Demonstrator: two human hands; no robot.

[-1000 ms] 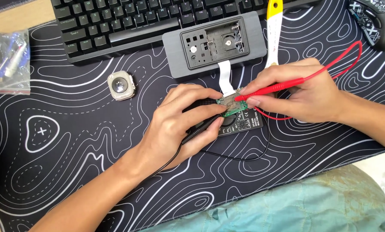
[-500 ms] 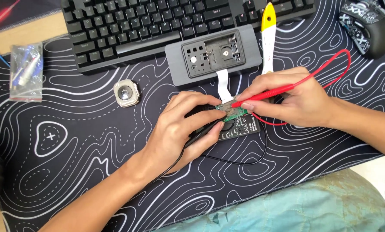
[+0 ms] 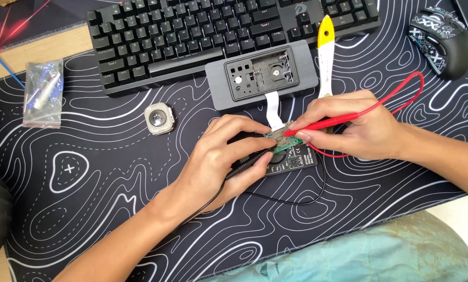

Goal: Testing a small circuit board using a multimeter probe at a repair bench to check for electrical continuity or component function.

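A small green circuit board (image 3: 282, 137) lies flat at the middle of the mat, joined by a white ribbon cable (image 3: 273, 108) to the grey open-backed casing (image 3: 261, 77) just above it. A red probe (image 3: 322, 124) lies slanted with its tip on the board's right part, its red lead looping away to the right; a black probe (image 3: 247, 164) angles up from the lower left towards the board's near edge. A black multimeter (image 3: 292, 158) lies face-up directly beneath the board, partly covered by it.
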